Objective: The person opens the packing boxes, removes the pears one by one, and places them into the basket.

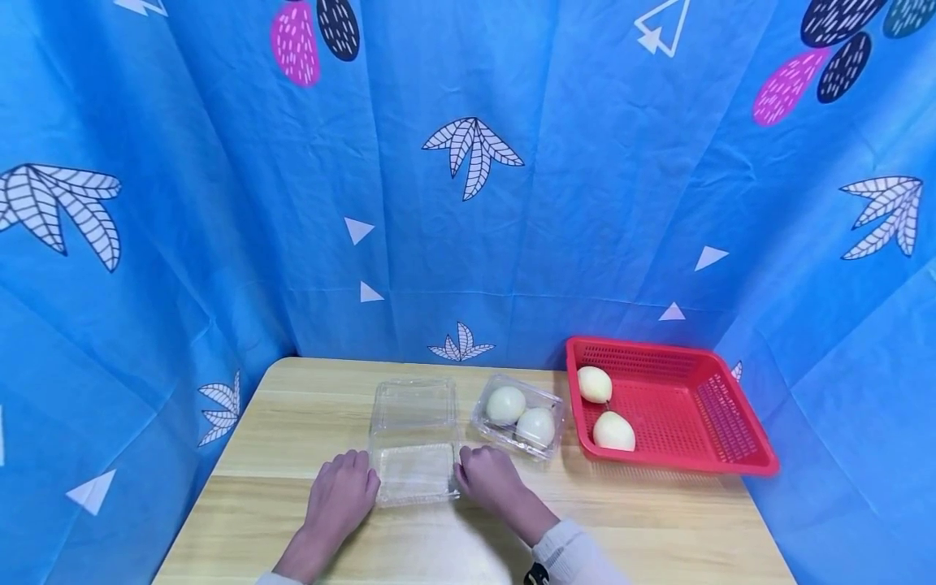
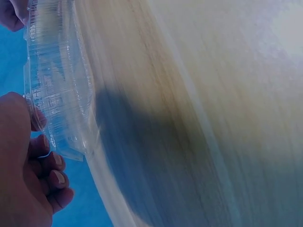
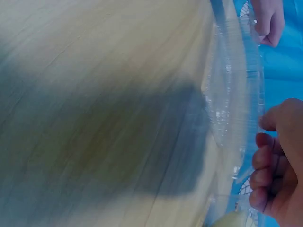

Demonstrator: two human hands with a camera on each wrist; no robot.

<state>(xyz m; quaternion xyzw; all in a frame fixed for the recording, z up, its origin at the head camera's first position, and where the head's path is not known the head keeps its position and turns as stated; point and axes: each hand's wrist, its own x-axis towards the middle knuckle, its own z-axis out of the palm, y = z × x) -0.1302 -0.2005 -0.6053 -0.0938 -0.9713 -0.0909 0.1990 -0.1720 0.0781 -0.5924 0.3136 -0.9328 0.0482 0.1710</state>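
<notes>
So we've got the opened clear plastic clamshell (image 1: 415, 473) right between our fingers, long axis running away from them with the lid (image 1: 417, 402) farthest off, left hand (image 1: 340, 491) and right hand (image 1: 493, 479) about equally near, curled fingers and thumbs pinching its side edges.

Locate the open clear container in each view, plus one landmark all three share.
Head: open clear container, below centre, slightly left of the middle.
Left wrist: upper left, a see-through strip running down from the top edge.
Right wrist: right of centre, a see-through strip in the upper part.
Shared landmark: left hand; left of the container in head, lower left in left wrist, top right in right wrist.
</notes>
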